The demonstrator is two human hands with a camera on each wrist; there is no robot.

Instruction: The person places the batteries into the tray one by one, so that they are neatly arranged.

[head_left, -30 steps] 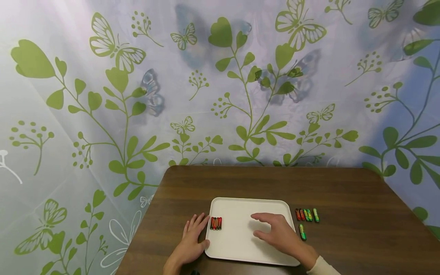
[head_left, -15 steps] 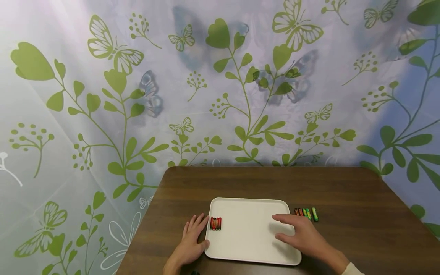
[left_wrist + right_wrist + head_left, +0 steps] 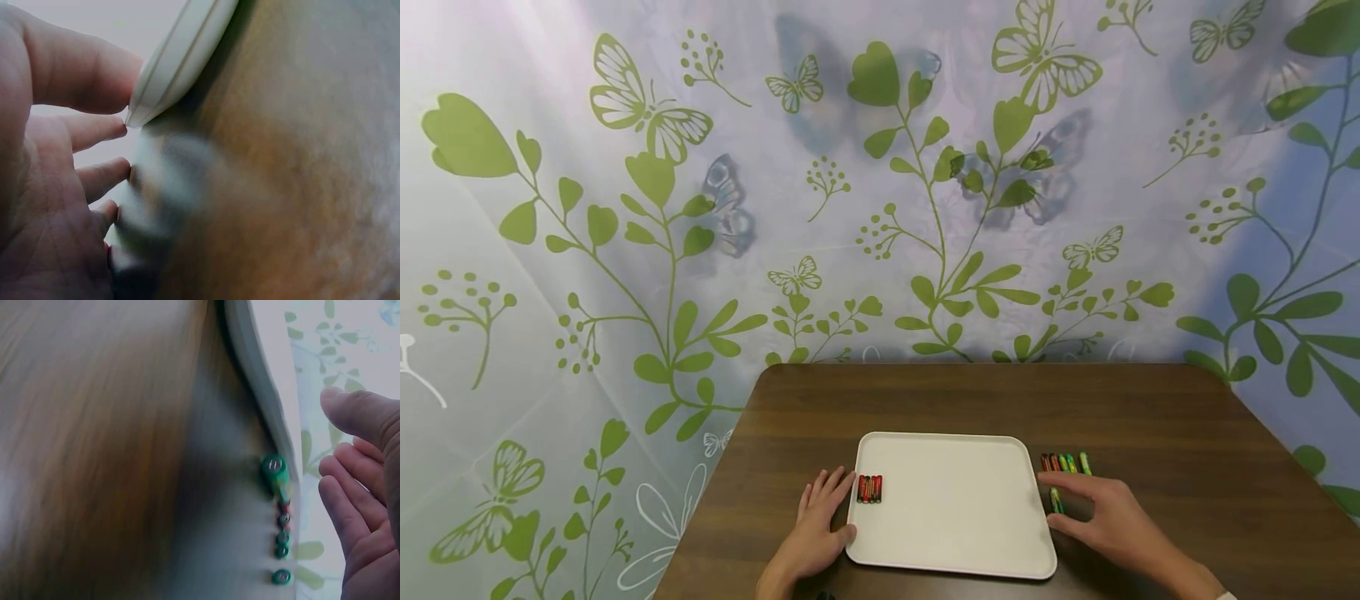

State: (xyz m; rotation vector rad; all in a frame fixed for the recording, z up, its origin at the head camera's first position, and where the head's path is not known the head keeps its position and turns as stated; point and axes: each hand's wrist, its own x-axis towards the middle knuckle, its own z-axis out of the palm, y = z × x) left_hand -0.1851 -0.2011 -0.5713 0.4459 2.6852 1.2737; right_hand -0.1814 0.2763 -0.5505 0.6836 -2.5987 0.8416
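Observation:
A white tray (image 3: 951, 500) lies on the wooden table, with several red-and-black batteries (image 3: 870, 489) side by side near its left rim. My left hand (image 3: 811, 529) rests against that rim, fingers extended and thumb touching the edge; the left wrist view shows the same contact with the hand (image 3: 56, 156). Right of the tray, my right hand (image 3: 1108, 518) is over a single green battery (image 3: 1056, 500), thumb and fingers apart and nothing held. In the right wrist view this battery (image 3: 274, 469) stands apart from the hand (image 3: 369, 506).
Behind the single battery, red and green batteries (image 3: 1063, 463) lie in a row beside the tray's right rim, partly covered by my right hand. A small dark object (image 3: 825, 596) shows at the bottom edge. A patterned curtain (image 3: 880, 208) hangs behind the brown table (image 3: 970, 396).
My right hand has moved right, from over the tray to over the single green battery beside it. My left hand stays at the tray's left rim.

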